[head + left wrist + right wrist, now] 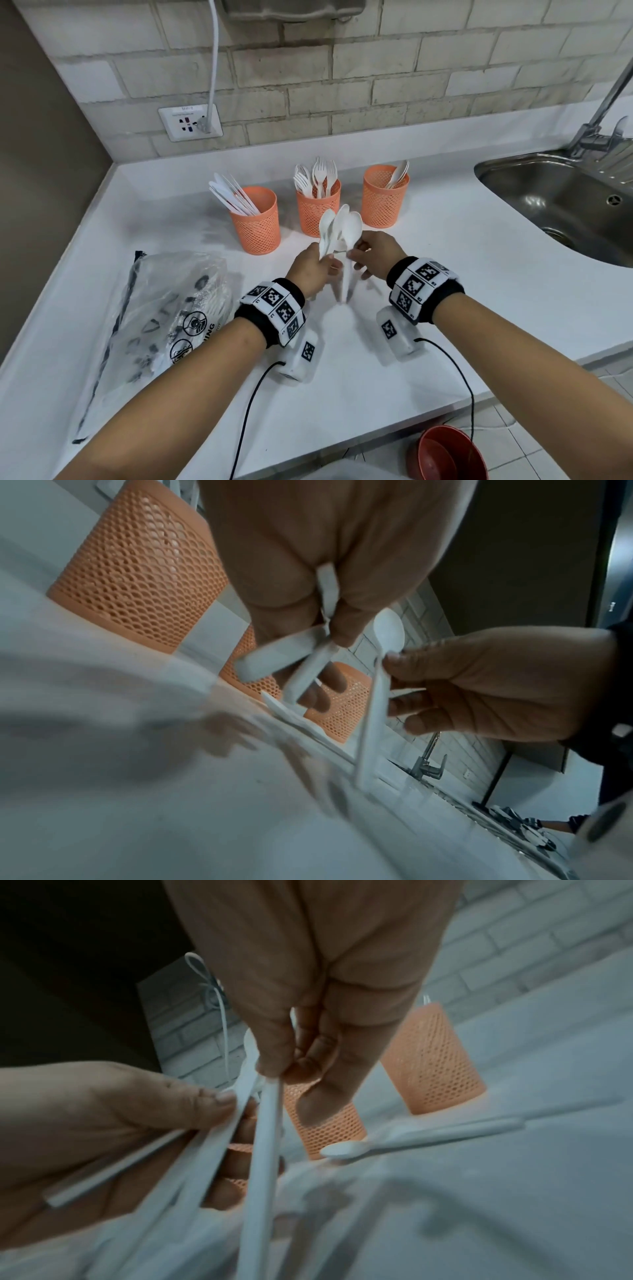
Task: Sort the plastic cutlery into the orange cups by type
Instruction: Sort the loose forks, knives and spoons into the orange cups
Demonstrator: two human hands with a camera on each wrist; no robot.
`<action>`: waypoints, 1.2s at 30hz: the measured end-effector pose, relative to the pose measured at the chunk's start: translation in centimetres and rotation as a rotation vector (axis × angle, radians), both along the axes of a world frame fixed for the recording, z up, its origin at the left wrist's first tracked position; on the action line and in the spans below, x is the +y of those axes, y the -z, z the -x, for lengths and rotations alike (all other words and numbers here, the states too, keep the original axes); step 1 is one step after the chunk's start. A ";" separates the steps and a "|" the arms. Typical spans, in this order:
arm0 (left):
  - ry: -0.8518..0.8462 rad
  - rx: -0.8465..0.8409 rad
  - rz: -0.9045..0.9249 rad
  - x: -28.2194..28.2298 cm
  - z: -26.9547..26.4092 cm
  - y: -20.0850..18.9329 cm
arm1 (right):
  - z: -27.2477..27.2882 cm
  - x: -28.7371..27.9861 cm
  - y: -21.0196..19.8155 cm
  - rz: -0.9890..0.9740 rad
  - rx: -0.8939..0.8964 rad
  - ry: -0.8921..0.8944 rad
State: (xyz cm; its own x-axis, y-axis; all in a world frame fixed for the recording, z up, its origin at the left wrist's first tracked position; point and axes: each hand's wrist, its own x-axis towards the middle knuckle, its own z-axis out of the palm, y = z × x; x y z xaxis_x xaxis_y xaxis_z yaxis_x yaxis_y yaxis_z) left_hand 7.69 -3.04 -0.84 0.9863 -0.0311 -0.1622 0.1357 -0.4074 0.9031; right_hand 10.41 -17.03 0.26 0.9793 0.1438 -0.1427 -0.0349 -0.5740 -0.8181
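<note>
Three orange mesh cups stand in a row at the back of the white counter [428,294]: the left cup [255,222] holds knives, the middle cup [313,212] forks, the right cup [382,202] a few spoons. In front of the middle cup, my left hand [329,263] grips a bunch of white spoons [337,226] by the handles, bowls up. My right hand [354,253] pinches the neck of one spoon [388,631] in that bunch. In the right wrist view its handle [263,1137] runs down from my thumb. Another spoon [411,1139] lies on the counter.
A clear plastic bag [164,308] with more white cutlery lies at the left front. A steel sink [565,205] and tap [599,120] take up the right side. A wall socket [190,121] with a cable sits behind the cups. A red bowl [445,452] is below the counter's front edge.
</note>
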 end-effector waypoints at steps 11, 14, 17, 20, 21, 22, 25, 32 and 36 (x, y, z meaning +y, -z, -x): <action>-0.056 0.040 0.089 0.9 -0.7 -0.5 | -3.6 0.6 1.4 0.376 -0.096 0.004; -0.061 0.037 0.079 1.3 -1.1 -0.7 | -4.1 0.2 1.9 0.816 -0.021 -0.037; -0.056 0.046 0.084 1.4 -1.3 -0.8 | -4.7 0.3 2.1 0.875 0.062 -0.078; -0.069 0.061 0.097 1.5 -1.4 -0.6 | -5.0 0.5 1.4 0.866 0.110 -0.111; -0.075 0.069 0.098 1.5 -1.4 -0.6 | -5.1 0.6 1.3 0.858 0.108 -0.125; -0.081 0.077 0.101 1.6 -1.4 -0.6 | -5.0 0.7 1.1 0.860 0.107 -0.133; -0.090 0.091 0.091 1.7 -1.6 -0.5 | -4.7 1.0 1.2 0.896 0.121 -0.186; -0.101 0.095 0.062 1.8 -1.7 -0.7 | -2.4 -0.3 1.6 0.886 -0.059 -0.247; -0.120 0.091 0.033 1.7 -1.9 -0.8 | -3.0 0.7 1.0 0.744 0.061 -0.122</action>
